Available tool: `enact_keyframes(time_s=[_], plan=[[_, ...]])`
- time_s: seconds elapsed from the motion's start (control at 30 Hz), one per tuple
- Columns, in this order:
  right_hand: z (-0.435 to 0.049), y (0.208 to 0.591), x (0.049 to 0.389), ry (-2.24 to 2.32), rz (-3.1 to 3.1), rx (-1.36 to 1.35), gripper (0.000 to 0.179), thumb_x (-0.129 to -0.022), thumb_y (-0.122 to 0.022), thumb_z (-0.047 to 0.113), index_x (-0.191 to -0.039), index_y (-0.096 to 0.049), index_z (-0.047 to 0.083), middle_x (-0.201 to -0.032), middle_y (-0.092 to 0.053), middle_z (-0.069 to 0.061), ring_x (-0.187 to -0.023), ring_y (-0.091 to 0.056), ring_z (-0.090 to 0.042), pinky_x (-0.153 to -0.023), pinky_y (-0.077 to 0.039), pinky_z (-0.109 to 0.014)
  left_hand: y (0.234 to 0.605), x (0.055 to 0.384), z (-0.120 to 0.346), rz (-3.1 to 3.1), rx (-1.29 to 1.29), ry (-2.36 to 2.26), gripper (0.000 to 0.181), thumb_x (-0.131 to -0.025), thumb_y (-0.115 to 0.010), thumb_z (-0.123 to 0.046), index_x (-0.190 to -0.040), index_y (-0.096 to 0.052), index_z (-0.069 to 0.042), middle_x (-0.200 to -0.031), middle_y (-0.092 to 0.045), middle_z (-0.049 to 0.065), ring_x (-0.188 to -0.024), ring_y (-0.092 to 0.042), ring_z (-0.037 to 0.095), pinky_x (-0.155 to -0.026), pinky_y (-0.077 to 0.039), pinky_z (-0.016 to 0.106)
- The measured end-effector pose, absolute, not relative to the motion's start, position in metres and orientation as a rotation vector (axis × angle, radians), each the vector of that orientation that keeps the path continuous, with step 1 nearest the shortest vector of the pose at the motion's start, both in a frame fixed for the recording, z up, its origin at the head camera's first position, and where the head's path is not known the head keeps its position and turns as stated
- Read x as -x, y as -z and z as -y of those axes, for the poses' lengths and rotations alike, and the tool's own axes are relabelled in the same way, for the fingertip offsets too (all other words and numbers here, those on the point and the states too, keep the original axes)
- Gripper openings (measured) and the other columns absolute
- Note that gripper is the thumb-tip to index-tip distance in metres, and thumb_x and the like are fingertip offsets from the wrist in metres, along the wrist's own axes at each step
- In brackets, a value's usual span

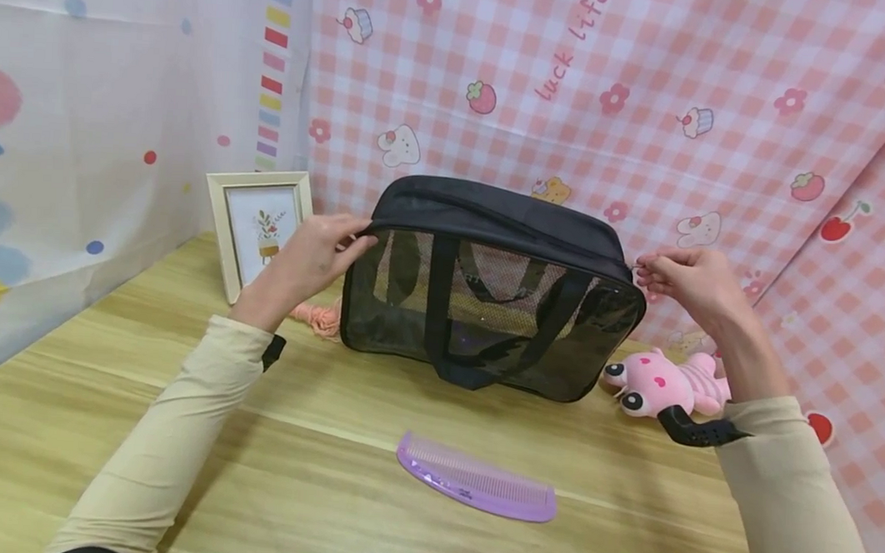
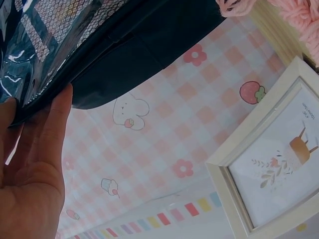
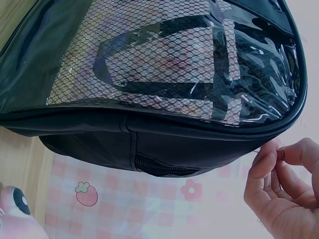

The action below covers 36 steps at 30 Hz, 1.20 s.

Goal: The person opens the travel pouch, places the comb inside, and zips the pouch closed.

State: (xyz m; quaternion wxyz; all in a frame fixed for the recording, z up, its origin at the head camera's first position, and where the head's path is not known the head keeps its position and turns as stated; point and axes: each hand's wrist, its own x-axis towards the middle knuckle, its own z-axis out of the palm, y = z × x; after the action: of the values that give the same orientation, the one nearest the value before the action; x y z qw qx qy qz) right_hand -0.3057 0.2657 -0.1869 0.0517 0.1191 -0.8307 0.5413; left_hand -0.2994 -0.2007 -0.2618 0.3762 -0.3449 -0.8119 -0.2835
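A black toiletry bag (image 1: 478, 312) with a clear front, a mesh back and dark strap handles stands upright on the table. My left hand (image 1: 319, 257) pinches its upper left corner between thumb and fingers, which also shows in the left wrist view. At the bag's upper right end, my right hand (image 1: 686, 277) pinches a small zipper pull (image 3: 280, 154). Part of the zipper (image 3: 167, 167) shows along the bag's black top panel in the right wrist view. A purple comb (image 1: 477, 479) lies flat in front of the bag, apart from both hands.
Behind the left forearm stands a cream picture frame (image 1: 220, 215). Peach yarn (image 1: 320, 318) lies beside the bag's lower left corner. A pink plush toy (image 1: 658, 384) with big dark eyes lies to the right. Patterned cloth (image 1: 500, 29) hangs behind the wooden table (image 1: 311, 487).
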Motion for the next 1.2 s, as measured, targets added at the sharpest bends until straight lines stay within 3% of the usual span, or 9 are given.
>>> enact_keyframes(time_s=[0.47,1.2], plan=[[-0.26,0.181,0.304,-1.43,2.62,-0.341,0.042,-0.097,-0.056,0.023,-0.113,-0.058,-0.015,-0.077,-0.069,0.006,-0.074,-0.065,-0.005,-0.069,-0.055,-0.019,0.258,0.3,0.201,2.097,0.881,0.718,0.021,-0.091,-0.064,-0.005,-0.108,-0.068,0.006,-0.096,-0.068,0.02,-0.074,-0.066,0.025,-0.064,-0.056,0.036],[-0.241,0.167,0.306,-1.385,2.661,-0.384,0.04,-0.097,-0.053,0.012,-0.12,-0.051,-0.021,-0.079,-0.069,0.003,-0.071,-0.064,-0.004,-0.068,-0.055,-0.019,0.261,0.299,0.203,2.132,0.864,0.732,0.023,-0.092,-0.063,-0.007,-0.111,-0.067,0.006,-0.1,-0.068,0.02,-0.076,-0.065,0.024,-0.065,-0.056,0.035]])
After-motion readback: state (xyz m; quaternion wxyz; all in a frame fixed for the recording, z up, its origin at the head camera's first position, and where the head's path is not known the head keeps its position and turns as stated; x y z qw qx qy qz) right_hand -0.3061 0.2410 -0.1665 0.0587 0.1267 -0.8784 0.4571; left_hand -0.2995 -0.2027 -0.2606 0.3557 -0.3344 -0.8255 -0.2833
